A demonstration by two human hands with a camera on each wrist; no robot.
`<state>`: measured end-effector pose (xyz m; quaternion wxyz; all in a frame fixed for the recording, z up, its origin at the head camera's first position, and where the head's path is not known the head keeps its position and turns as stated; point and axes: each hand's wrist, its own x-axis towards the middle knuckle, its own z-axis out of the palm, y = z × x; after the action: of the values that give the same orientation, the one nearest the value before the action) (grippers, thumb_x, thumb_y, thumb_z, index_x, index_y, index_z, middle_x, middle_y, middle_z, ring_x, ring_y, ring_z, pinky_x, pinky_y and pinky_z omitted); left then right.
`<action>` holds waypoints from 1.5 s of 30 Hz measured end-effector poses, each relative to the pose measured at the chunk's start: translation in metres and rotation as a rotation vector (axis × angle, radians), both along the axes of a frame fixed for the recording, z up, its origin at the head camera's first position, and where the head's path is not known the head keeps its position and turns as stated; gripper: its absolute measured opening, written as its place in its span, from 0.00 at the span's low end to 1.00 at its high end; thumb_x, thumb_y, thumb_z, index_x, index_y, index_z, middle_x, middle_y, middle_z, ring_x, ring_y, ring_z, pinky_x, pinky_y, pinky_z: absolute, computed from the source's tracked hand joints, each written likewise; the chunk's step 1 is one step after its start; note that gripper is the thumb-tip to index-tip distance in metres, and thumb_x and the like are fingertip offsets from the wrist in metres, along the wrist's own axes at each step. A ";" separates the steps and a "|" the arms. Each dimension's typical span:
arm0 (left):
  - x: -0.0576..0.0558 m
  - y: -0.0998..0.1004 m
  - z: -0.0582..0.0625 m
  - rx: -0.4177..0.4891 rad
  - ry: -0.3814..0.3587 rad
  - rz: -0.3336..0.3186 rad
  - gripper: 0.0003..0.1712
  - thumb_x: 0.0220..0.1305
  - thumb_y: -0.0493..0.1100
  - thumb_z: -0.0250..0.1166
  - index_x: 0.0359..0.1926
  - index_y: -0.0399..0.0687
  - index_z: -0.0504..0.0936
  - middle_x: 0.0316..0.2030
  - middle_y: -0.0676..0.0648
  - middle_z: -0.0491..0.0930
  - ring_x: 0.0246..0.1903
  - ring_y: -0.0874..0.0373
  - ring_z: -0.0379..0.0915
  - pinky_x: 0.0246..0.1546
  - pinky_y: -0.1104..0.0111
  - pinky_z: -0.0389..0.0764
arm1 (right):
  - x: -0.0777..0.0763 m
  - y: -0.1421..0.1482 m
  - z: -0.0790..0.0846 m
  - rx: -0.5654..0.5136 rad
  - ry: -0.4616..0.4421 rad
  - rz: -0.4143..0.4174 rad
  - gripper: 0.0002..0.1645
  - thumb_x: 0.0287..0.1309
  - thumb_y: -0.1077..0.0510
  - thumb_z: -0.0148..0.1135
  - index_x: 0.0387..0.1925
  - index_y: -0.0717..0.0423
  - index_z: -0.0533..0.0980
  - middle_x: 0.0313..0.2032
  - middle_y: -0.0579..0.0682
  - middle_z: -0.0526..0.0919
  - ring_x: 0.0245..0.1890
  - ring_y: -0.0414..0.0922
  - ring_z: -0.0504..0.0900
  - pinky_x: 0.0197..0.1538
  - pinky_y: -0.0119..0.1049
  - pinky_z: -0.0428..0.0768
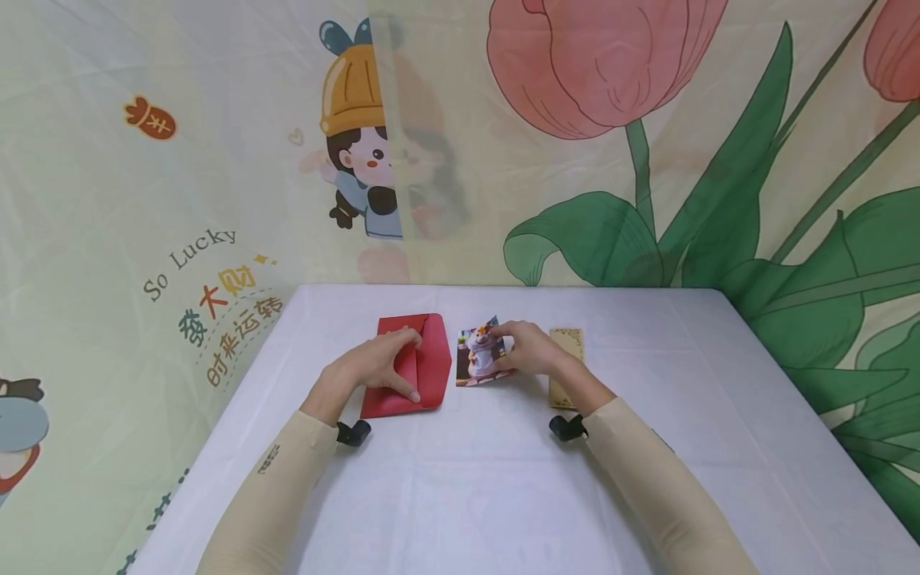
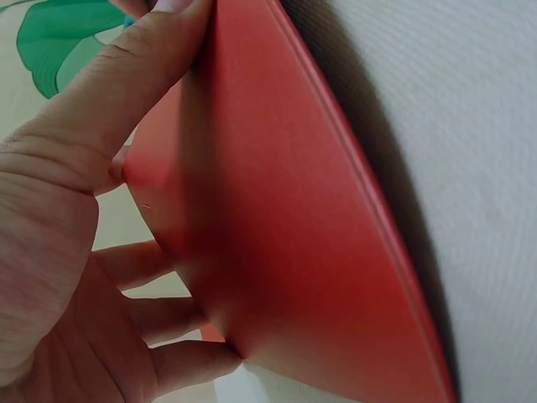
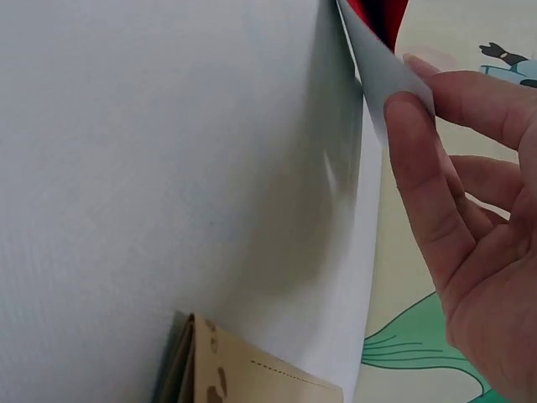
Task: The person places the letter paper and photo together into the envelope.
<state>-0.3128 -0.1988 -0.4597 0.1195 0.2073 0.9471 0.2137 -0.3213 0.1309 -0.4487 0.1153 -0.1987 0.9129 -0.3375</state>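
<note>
A red envelope point(image 1: 434, 363) lies on the table, its pointed flap spread to the right. My left hand point(image 1: 381, 361) holds it, thumb and fingers spread across the body near the opening. In the left wrist view the thumb point(image 2: 143, 75) is on the red paper point(image 2: 277, 218) and the other fingertips touch its edge. To the right, my right hand point(image 1: 532, 349) pinches a picture card point(image 1: 477, 355) of a white animal in an apron, apart from the envelope. Its plain white back point(image 3: 382, 71) shows between thumb and finger in the right wrist view.
A tan patterned folded card or packet point(image 1: 567, 343) lies under the right wrist, partly hidden; its edge point(image 3: 243, 365) also shows close to the right wrist camera. Both stand on a white-covered table point(image 1: 467, 503), with a printed curtain point(image 1: 446, 144) behind it.
</note>
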 end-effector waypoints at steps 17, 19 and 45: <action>0.001 0.000 0.001 0.005 -0.011 0.006 0.54 0.37 0.64 0.87 0.65 0.62 0.71 0.67 0.50 0.71 0.68 0.49 0.65 0.49 0.56 0.88 | -0.001 0.003 0.003 -0.217 0.021 -0.074 0.46 0.62 0.65 0.72 0.78 0.57 0.61 0.60 0.60 0.78 0.28 0.45 0.87 0.32 0.36 0.83; 0.002 0.000 0.001 0.006 -0.014 0.008 0.54 0.37 0.64 0.87 0.65 0.62 0.71 0.68 0.50 0.70 0.69 0.49 0.64 0.49 0.55 0.88 | -0.001 0.003 0.003 -0.229 0.055 -0.090 0.46 0.62 0.65 0.72 0.78 0.57 0.62 0.65 0.60 0.75 0.27 0.43 0.86 0.30 0.35 0.82; 0.000 0.002 0.001 0.011 -0.033 0.008 0.54 0.38 0.64 0.87 0.65 0.62 0.70 0.70 0.49 0.69 0.71 0.48 0.62 0.51 0.53 0.88 | 0.003 -0.024 0.007 -0.337 0.037 -0.106 0.47 0.61 0.67 0.73 0.78 0.55 0.63 0.74 0.58 0.68 0.30 0.45 0.88 0.44 0.58 0.88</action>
<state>-0.3128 -0.1969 -0.4591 0.1332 0.2004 0.9447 0.2227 -0.3183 0.1068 -0.4417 0.0455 -0.1728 0.8547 -0.4875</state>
